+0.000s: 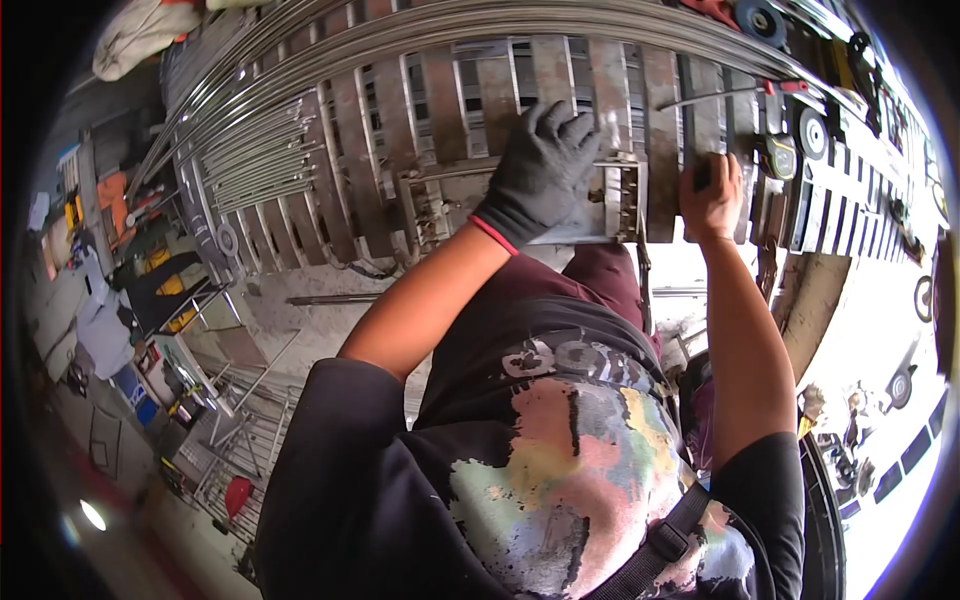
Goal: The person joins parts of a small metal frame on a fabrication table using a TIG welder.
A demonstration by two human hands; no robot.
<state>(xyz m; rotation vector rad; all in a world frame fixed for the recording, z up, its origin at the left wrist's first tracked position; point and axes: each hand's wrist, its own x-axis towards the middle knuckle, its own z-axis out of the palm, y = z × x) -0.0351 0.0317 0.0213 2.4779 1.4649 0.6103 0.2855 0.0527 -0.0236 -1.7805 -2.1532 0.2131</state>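
My left hand (545, 175), in a dark grey glove with a red cuff, lies over a rectangular metal frame (425, 172) on the slatted metal bench (440, 90). Its fingers are bent but apart, and nothing shows in them. Further right, my bare right hand (716, 205) is closed around a small black object (703, 176) above the slats. What this object is cannot be made out. A tape measure (777, 156) lies just right of that hand. Above both hands, a thin rod tool with a red handle (785, 88) rests across the slats.
Long metal rods (400, 32) run along the bench's far side. A bundle of shorter rods (262, 155) lies at the left. Wheels (812, 132) stand at the right. A wire rack (245, 460) and assorted tools are at the lower left.
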